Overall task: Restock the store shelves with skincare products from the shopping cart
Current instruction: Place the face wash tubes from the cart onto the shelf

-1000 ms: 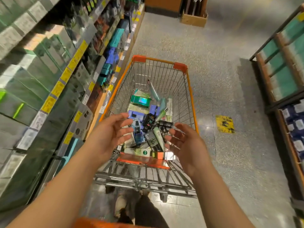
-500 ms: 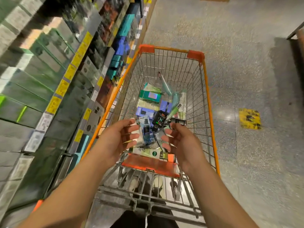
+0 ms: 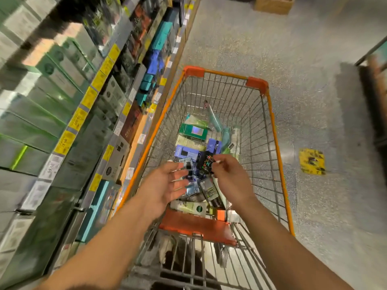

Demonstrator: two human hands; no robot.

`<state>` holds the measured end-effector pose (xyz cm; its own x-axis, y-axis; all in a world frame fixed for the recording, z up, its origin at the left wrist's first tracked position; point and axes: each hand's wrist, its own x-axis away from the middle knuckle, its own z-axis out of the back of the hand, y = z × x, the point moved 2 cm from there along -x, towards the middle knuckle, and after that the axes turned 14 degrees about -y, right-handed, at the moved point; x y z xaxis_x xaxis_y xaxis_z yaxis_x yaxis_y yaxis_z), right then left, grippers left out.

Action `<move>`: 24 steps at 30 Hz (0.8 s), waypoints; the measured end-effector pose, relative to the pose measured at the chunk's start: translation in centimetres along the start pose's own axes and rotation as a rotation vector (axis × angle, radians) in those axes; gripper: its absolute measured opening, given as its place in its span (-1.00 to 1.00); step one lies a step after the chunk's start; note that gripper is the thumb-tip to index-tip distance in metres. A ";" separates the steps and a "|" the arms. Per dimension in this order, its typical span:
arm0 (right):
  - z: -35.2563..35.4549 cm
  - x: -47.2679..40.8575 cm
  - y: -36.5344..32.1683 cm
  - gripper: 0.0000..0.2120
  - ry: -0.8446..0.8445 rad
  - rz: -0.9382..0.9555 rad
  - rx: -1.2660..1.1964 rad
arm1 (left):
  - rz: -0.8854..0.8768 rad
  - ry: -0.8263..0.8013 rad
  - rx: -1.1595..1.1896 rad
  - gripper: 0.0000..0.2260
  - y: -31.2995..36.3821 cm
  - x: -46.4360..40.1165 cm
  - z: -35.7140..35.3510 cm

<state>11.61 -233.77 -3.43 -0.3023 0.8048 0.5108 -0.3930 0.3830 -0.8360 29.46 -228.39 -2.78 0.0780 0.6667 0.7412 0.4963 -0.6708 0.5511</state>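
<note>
We are picking stock out of the shopping cart (image 3: 278,147), whose heap of skincare products (image 3: 194,143) lies at centre frame. Our right hand (image 3: 232,178) has its grip closed on a small black package (image 3: 206,165) with coloured print, pinched at its top edge and, as far as the blur lets us judge, just clear of the pile. Our left hand (image 3: 165,187) hovers beside it, grip released, fingers spread. We should bring that free palm under the package before swinging to the shelves (image 3: 88,105) along the left of the frame, matching it to its price tag first.
</note>
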 end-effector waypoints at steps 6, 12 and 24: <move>0.1 -7.5 0.7 -0.66 -0.001 0.055 0.208 | 0.002 0.010 0.089 -0.83 1.5 -5.5 -1.3; -0.2 -18.3 5.4 -0.60 0.057 0.035 0.251 | 0.057 0.084 0.257 -0.74 0.9 -14.2 -2.0; -0.8 -34.1 13.3 -0.44 0.043 0.062 0.575 | 0.139 0.288 0.426 -0.79 -4.5 -21.9 2.3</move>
<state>17.39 -255.78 -32.13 -0.3085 0.8404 0.4457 -0.7883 0.0363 -0.6142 27.50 -239.23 -22.39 -0.0421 0.4245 0.9045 0.8102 -0.5152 0.2795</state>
